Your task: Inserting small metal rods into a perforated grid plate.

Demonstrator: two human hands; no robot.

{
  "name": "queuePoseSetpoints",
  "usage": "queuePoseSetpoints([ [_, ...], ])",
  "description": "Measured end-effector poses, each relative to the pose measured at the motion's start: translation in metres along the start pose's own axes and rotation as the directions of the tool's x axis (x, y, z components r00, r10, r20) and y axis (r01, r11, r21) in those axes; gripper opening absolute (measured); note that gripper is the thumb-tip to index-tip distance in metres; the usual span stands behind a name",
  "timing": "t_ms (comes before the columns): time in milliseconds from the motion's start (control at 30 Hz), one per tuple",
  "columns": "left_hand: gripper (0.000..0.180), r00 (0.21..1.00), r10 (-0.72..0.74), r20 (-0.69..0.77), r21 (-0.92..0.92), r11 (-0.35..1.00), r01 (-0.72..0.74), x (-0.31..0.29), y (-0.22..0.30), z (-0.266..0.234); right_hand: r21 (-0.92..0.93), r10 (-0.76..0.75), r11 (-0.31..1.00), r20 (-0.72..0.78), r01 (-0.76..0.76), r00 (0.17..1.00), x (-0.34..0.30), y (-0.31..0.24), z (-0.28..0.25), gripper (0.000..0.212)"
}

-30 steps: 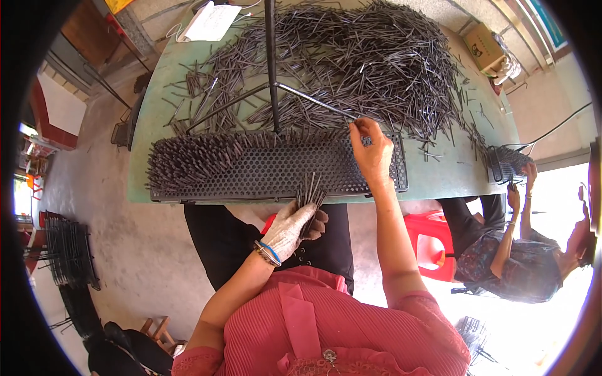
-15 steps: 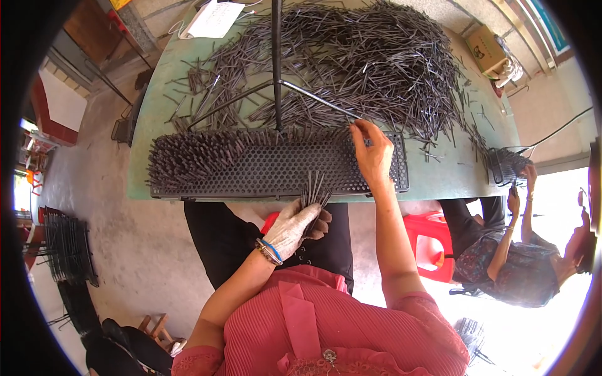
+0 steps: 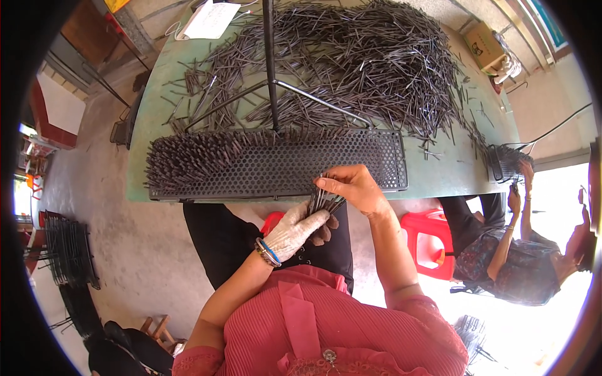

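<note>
My left hand (image 3: 296,230), in a pale work glove with dark fingertips, is closed around a bundle of thin dark sticks (image 3: 322,199) near the table's front edge. My bare right hand (image 3: 357,190) pinches at the upper ends of this bundle; exactly how many sticks its fingertips hold is hidden. Just beyond both hands lies a long black perforated rack (image 3: 276,166) with a tall metal handle (image 3: 273,69) and slanted braces. Sticks stand upright, densely packed, in the holes at its left end (image 3: 182,160), and a thin row follows its far edge. Bare holes show in the middle and right.
A large heap of loose dark sticks (image 3: 382,69) covers the back of the green table (image 3: 157,125). A white sheet (image 3: 210,20) lies back left, a cardboard box (image 3: 484,47) back right. Another person (image 3: 511,269) works at a similar rack (image 3: 506,164) on the right, beside a red stool (image 3: 431,241).
My right hand has come back from the rack's far edge to the bundle in my left hand. The rack's handle has shifted slightly left.
</note>
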State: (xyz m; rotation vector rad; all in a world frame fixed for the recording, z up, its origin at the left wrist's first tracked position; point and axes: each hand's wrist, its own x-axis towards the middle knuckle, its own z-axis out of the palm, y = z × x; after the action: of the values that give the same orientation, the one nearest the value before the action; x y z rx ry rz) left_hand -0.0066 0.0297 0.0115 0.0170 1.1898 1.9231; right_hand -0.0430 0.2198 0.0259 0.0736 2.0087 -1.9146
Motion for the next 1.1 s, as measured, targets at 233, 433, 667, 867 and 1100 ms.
queuePoseSetpoints([
  [233, 0.025, 0.999, -0.035, -0.016, 0.065, 0.997, 0.036, 0.005, 0.004, 0.003, -0.010, 0.049, 0.999, -0.035, -0.049, 0.998, -0.002, -0.005, -0.011, 0.018],
  [433, 0.027, 1.000, -0.029, 0.000, 0.089, 0.996, 0.029, 0.012, 0.010, 0.006, -0.011, -0.138, 0.990, -0.139, 0.138, 0.981, 0.002, -0.012, -0.035, 0.018],
  [667, 0.032, 0.997, -0.077, 0.026, 0.039, 0.996, 0.075, 0.014, 0.004, 0.006, -0.371, -0.403, 0.896, -0.443, 0.245, 0.801, 0.030, -0.025, -0.083, 0.023],
  [867, 0.033, 0.997, -0.073, 0.005, -0.036, 0.997, 0.073, 0.012, -0.003, 0.003, -0.515, -0.497, 0.814, -0.376, 0.269, 0.782, 0.045, -0.027, -0.091, 0.024],
  [1100, 0.033, 0.997, -0.082, -0.011, -0.030, 0.996, 0.082, 0.010, -0.005, 0.003, -0.557, -0.539, 0.776, -0.339, 0.297, 0.771, 0.051, -0.023, -0.093, 0.023],
])
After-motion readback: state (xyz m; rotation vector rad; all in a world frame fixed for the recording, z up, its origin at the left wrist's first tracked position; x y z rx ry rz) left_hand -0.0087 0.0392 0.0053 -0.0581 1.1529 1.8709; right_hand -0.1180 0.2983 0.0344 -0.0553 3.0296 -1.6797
